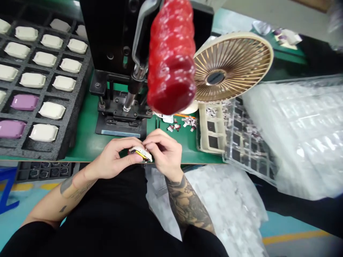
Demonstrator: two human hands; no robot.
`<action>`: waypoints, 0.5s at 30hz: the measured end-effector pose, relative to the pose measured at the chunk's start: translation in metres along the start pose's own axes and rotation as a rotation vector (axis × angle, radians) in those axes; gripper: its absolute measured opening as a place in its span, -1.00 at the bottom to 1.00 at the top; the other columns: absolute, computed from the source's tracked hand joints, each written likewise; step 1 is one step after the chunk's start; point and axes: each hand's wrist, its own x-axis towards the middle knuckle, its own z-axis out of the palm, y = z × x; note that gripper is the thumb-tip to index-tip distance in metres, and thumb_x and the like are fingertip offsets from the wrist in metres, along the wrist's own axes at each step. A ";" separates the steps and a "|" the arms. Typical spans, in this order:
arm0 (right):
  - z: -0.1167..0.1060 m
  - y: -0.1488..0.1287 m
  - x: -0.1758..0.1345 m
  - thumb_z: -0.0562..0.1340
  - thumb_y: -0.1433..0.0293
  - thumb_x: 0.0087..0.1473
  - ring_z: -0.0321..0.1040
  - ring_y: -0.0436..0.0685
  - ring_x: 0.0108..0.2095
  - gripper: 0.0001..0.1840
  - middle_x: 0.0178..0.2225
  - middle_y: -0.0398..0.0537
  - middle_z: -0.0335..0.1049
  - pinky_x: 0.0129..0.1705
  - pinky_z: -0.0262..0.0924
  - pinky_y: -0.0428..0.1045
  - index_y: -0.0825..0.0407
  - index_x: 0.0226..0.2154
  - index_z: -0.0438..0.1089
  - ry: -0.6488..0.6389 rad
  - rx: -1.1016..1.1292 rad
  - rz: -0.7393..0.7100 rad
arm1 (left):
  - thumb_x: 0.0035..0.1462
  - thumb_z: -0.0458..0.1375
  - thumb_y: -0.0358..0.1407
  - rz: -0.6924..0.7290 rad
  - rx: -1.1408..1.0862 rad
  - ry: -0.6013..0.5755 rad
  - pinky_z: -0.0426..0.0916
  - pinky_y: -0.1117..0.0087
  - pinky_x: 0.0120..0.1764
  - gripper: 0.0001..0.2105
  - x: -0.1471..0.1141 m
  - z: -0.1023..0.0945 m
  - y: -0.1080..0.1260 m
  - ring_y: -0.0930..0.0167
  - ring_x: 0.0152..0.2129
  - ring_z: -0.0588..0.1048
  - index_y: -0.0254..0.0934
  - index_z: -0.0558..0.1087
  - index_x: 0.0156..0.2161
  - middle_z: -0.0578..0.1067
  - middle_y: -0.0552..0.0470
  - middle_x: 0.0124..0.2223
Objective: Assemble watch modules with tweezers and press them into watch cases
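Between my two hands, just over the front edge of the green bench, is a small white device housing point(141, 152) with a yellow and black inside showing. My left hand point(118, 157) is closed round its left side, thumb below and fingers above. At its right end, my right hand point(164, 151) has thumb and forefinger pinched together; whatever sits in that pinch is too small to make out. Behind the hands stands a black hand press point(122, 107) with a red ribbed handle point(171, 60) rising toward me.
A grey foam tray point(60, 142) at left bears several white housings and purple ones point(24, 102). Small parts point(189, 122) lie right of the press, beside a cream divided box point(210, 142). A fan point(233, 67) stands behind; bagged plastic trays point(300, 135) are at right.
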 end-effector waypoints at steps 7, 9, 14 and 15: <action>0.002 -0.014 0.005 0.36 0.50 0.40 0.53 0.10 -0.26 -0.77 -0.24 -0.06 0.59 -0.24 0.44 0.04 -0.10 -0.02 0.69 0.159 -0.248 -0.161 | 0.43 0.38 -0.24 -0.036 0.190 0.254 0.46 0.38 -0.11 -0.86 -0.005 0.012 -0.003 0.37 -0.22 0.63 -0.23 0.70 0.00 0.72 -0.01 -0.11; 0.001 -0.017 0.006 0.37 0.58 0.35 0.56 0.10 -0.20 -0.66 -0.16 -0.05 0.62 -0.20 0.47 0.03 -0.11 0.05 0.67 0.094 -0.279 -0.203 | 0.43 0.38 -0.24 -0.009 0.227 0.289 0.45 0.37 -0.11 -0.86 -0.003 0.014 -0.004 0.36 -0.22 0.63 -0.24 0.70 -0.02 0.72 -0.03 -0.11; -0.011 -0.014 0.004 0.41 0.61 0.28 0.60 0.10 -0.22 -0.68 -0.19 -0.10 0.67 -0.08 0.52 0.06 -0.10 -0.05 0.68 -0.020 -0.299 -0.248 | 0.44 0.34 -0.18 0.027 0.221 0.317 0.46 0.36 -0.11 -0.76 0.004 0.023 -0.002 0.33 -0.25 0.62 -0.36 0.70 -0.13 0.71 -0.11 -0.18; -0.017 -0.007 0.004 0.42 0.58 0.27 0.60 0.12 -0.23 -0.72 -0.19 -0.09 0.67 -0.05 0.53 0.08 -0.11 -0.07 0.69 -0.031 -0.337 -0.253 | 0.44 0.33 -0.13 0.035 0.218 0.302 0.45 0.37 -0.14 -0.71 0.006 0.024 -0.004 0.34 -0.28 0.60 -0.38 0.70 -0.15 0.70 -0.11 -0.21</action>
